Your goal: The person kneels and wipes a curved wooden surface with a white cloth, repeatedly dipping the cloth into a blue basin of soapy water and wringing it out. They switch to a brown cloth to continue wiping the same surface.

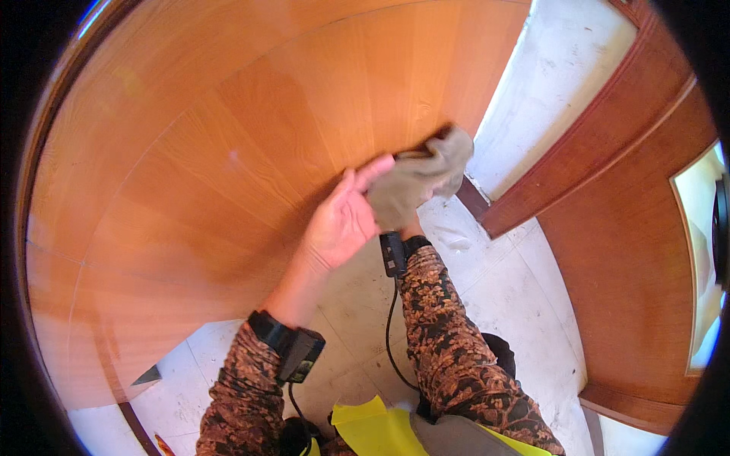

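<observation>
A grey-brown cloth (416,182) hangs over my right hand (423,199), which is mostly hidden behind it; its grip on the cloth is hard to see. My left hand (348,219) is beside the cloth's left edge, palm partly turned up and index finger stretched towards the cloth; whether it touches is unclear. Both hands are in front of a large orange-brown wood-grain panel (239,159). Each wrist bears a black strapped device with a cable, over camouflage-patterned sleeves.
To the right are a reddish-brown wooden door frame (570,148) and a wood panel with a glazed opening (621,273). A whitish wall strip (553,74) separates the frame from the orange panel. Pale, marked floor tiles (513,296) lie below, with a dark strip at the lower left.
</observation>
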`<state>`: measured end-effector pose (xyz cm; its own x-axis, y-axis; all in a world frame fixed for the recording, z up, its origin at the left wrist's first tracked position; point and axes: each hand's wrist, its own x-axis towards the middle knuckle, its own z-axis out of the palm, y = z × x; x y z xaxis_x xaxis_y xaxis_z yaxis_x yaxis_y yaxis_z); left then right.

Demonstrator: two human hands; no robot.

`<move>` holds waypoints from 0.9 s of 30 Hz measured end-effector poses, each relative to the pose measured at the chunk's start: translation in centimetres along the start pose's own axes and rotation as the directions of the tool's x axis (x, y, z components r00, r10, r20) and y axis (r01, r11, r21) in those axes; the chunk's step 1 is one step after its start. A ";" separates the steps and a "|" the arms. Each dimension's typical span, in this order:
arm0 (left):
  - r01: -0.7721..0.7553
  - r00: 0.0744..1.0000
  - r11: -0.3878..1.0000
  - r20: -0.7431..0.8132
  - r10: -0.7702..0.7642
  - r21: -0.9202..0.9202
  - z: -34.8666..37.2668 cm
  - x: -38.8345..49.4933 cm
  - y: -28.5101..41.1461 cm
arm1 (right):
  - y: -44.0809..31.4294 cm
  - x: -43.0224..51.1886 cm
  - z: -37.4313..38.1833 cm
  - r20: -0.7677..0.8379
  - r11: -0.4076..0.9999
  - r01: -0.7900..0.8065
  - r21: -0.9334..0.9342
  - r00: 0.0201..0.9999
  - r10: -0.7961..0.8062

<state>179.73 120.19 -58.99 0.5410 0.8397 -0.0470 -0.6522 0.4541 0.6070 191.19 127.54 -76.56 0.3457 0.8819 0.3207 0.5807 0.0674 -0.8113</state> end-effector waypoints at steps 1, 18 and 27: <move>0.081 0.983 0.997 0.165 -0.080 0.001 -1.1 -0.3 0.0 | 1.1 -0.9 0.9 0.113 1.000 -0.026 -0.014 0.993 0.028; -0.023 0.655 0.928 -0.696 0.295 0.372 -10.2 -26.1 -0.3 | -4.2 -22.5 10.5 0.775 0.969 0.026 0.247 0.594 -0.214; -0.342 0.423 0.909 -0.903 -0.079 -0.240 -20.6 -30.8 -1.8 | -16.8 -26.8 8.9 0.792 0.925 0.012 0.380 0.512 -0.333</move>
<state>153.34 99.60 -74.97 -0.1988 0.5881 -0.7840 -0.9048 0.1971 0.3774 165.59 106.94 -75.91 -0.5999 0.7987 0.0468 0.2607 0.2504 -0.9324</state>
